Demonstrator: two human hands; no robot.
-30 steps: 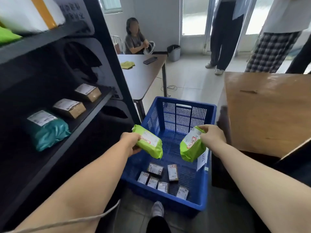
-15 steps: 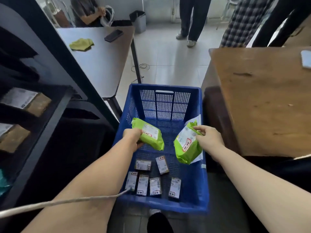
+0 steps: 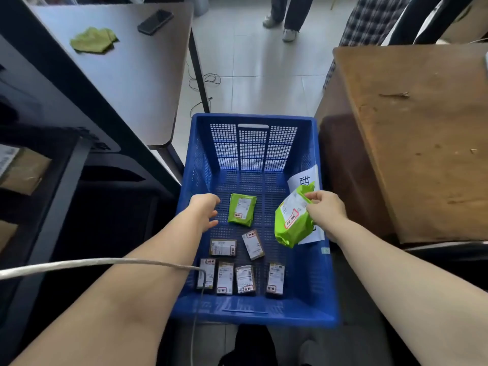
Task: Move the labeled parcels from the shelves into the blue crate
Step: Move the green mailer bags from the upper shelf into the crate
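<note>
Over the blue crate [image 3: 253, 310], left fingers [image 3: 212, 222] loosely spread beside one green parcel [image 3: 241, 212], right fingers [image 3: 315, 197] pinch a second parcel [image 3: 290, 224]

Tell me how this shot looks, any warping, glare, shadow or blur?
Head view: wide-angle warping stretches both forearms and leans the gray table outward; daylight glares off the floor tiles; the shelf at left sits in shadow; labels on the small parcels in the blue crate are too soft to read; the green parcel in the right hand looks slightly smeared.

Pale tiled floor [image 3: 264, 75] between grey table [image 3: 126, 75] and wooden table [image 3: 412, 133]
</note>
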